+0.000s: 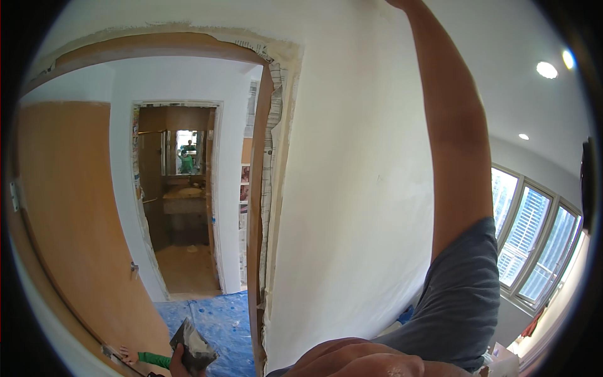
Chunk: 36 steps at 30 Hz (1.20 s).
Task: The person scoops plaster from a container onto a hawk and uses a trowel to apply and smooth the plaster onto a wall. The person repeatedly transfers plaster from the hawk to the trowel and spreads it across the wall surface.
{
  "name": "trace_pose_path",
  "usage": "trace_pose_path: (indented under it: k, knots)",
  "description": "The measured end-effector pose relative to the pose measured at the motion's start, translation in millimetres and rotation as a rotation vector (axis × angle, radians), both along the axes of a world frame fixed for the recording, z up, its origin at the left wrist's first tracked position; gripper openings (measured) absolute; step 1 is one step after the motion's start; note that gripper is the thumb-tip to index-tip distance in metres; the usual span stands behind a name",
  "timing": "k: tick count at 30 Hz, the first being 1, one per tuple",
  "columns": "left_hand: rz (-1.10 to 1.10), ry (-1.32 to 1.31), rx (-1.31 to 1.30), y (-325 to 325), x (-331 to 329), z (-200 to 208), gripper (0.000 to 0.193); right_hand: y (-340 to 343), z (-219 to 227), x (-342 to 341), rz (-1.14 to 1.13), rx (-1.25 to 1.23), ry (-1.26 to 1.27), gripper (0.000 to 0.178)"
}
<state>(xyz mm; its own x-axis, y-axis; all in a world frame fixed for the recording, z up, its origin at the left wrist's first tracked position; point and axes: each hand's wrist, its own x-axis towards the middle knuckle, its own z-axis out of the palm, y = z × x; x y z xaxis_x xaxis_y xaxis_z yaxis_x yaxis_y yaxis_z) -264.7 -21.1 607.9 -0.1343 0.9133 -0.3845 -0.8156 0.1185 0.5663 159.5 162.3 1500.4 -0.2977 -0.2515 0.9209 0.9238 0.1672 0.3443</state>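
Observation:
At the lower left, my left hand [178,362] grips a grey, angular, flat-sided tool [196,347] with pale filler smeared on it. Its exact kind is hard to make out. My right arm [453,125], in a grey short sleeve, reaches straight up along the off-white wall [358,163]. Only a sliver of my right hand [398,3] shows at the top edge, close to the wall. The picture's edge cuts off its fingers and anything in them.
A doorway with a wooden frame [256,188], edged with torn newspaper, opens at left. Beside it stands a wooden door [69,207]. Another person's hand [129,355] in a green sleeve is low by the door. Blue sheeting [232,314] covers the floor. Windows [534,239] are at right.

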Motion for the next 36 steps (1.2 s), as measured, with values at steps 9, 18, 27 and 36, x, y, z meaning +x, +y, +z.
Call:
trace_pose_path:
  k: [9,18,27,36]
  knots:
    - [0.121,0.007,-0.075,-34.0,16.6,18.4,0.07,-12.6,-26.4,-35.5,0.124,-0.081,-0.06,0.037]
    - [0.108,-0.007,-0.08,-28.6,11.9,3.0,0.073,-5.4,-41.2,-49.3,0.156,-0.133,-0.059,0.042]
    - [0.051,0.013,-0.027,4.2,21.6,13.5,0.067,2.7,-57.2,-40.8,0.171,-0.298,-0.058,0.047]
    - [-0.057,-0.061,-0.074,19.8,40.7,32.7,0.079,-38.5,-158.2,-19.8,0.069,-0.476,-0.289,0.043]
